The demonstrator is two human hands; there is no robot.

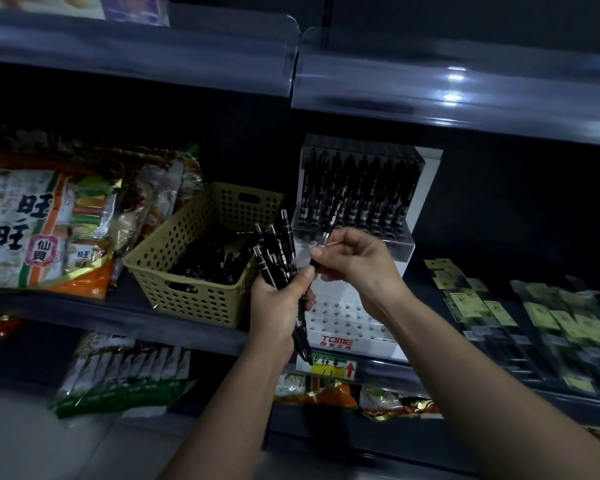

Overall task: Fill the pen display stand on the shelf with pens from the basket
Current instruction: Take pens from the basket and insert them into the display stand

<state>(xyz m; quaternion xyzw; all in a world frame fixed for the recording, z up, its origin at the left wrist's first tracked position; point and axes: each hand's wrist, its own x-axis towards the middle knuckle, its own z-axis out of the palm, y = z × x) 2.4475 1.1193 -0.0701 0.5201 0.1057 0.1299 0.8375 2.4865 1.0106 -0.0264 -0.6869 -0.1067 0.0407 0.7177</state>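
The person is mid-way through stocking the stand (354, 327), which sits on the shelf (187, 336) just right of the basket (201, 258). Its back tier looks full of black pens; the front tier's holes appear empty. The left hand (279, 303) is closed round a bundle (278, 252) of pens held upright, just in front of the basket. The right hand (352, 261) pinches a single pen (333, 220) between thumb and fingers, tilted over the stand. The step in hand seems to be drawing one pen off for placing. Next, it likely needs turning tip-down and lowering into an empty front hole
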